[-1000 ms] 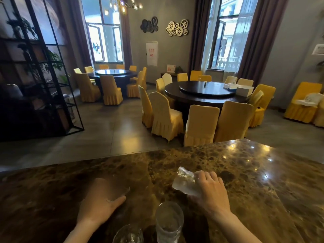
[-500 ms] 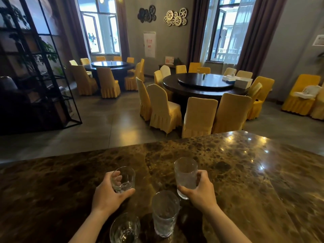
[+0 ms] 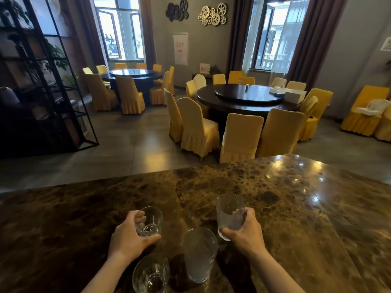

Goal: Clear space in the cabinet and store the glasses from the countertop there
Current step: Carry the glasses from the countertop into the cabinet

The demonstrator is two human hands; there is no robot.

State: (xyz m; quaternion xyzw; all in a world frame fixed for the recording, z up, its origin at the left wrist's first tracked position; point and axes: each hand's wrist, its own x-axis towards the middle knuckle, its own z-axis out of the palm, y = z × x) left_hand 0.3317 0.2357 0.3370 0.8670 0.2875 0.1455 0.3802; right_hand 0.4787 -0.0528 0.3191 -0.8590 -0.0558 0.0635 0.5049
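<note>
Grips [image 3: 131, 237] [image 3: 245, 232] around 2 glasses [image 3: 150, 221] [image 3: 229, 213]

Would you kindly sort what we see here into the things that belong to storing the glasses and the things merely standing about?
Job: short glass in left hand; tall glass in right hand; tall frosted glass and near short glass on countertop.

Standing about: round dining tables, yellow chairs, black shelf.

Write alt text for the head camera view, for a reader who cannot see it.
A person's left hand grips a short glass and the right hand grips a tall glass over a brown marble countertop. Two more glasses, a tall one and a short one, stand nearer the camera. Beyond lies a dining room with yellow-covered chairs.
</note>
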